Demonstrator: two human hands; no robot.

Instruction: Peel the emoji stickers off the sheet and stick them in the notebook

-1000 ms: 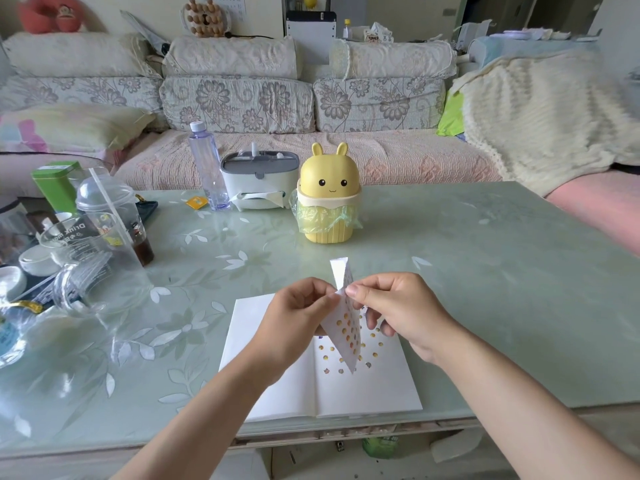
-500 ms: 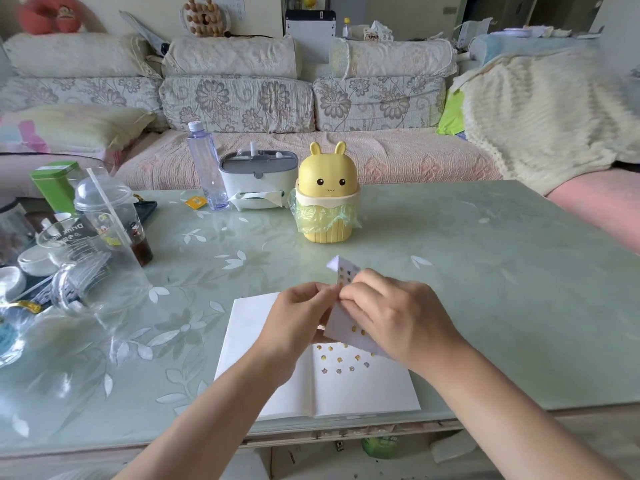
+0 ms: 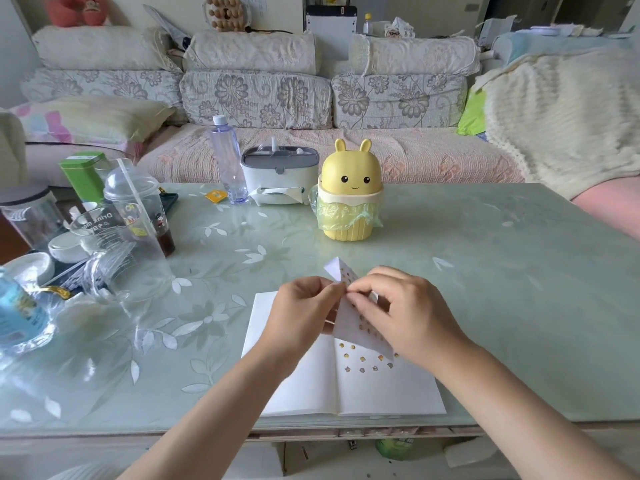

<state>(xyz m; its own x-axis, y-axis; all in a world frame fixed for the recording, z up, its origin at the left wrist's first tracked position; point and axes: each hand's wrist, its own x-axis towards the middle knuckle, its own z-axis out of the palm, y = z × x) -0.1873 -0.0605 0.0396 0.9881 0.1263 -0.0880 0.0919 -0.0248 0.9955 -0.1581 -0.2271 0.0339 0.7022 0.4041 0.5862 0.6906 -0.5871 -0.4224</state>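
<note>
An open white notebook [image 3: 381, 389] lies near the table's front edge; several small emoji stickers [image 3: 362, 359] sit on its right page. Above it I hold a white sticker sheet [image 3: 349, 327], tilted, with rows of tiny stickers on it. My left hand [image 3: 304, 313] pinches the sheet's left edge near its top. My right hand [image 3: 405, 313] lies over the sheet, thumb and forefinger pinching at its surface close to the left fingertips. Whether a sticker is between those fingertips I cannot tell.
A yellow bunny-shaped bin [image 3: 349, 192] with a green liner stands mid-table, beside a grey-white tissue box [image 3: 278, 176] and a clear bottle [image 3: 228, 164]. Plastic cups [image 3: 138, 206], jars and bowls crowd the left side. A sofa runs behind the table [image 3: 502, 289].
The sheet has gone from standing nearly upright to lying flatter over the notebook. My right hand moved over its face and pinches at it; the left hand kept its hold.
</note>
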